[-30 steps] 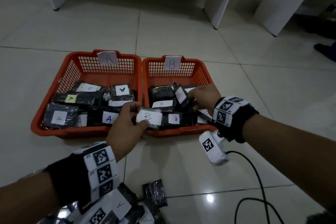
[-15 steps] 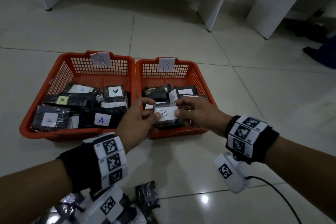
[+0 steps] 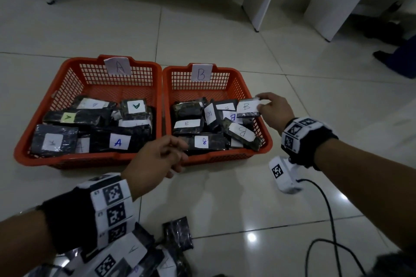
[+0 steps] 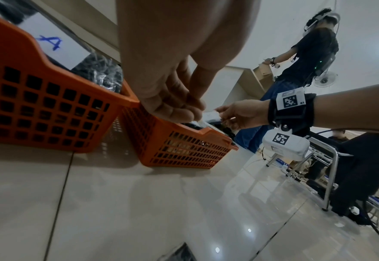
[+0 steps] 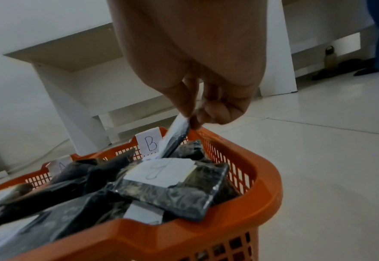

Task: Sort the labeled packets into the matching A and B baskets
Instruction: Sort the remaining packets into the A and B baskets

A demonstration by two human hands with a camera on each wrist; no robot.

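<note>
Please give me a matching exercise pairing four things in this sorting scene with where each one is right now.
Things:
1. packet with the green A label
2. B packet pinched by the right hand
3. left hand
4. unsorted packets

Places:
a. on the floor nearest the person
b. in the A basket
c. above the right side of the B basket
d. empty, at the baskets' near rims

Pairs: 1-b, 2-c, 3-d, 4-a
</note>
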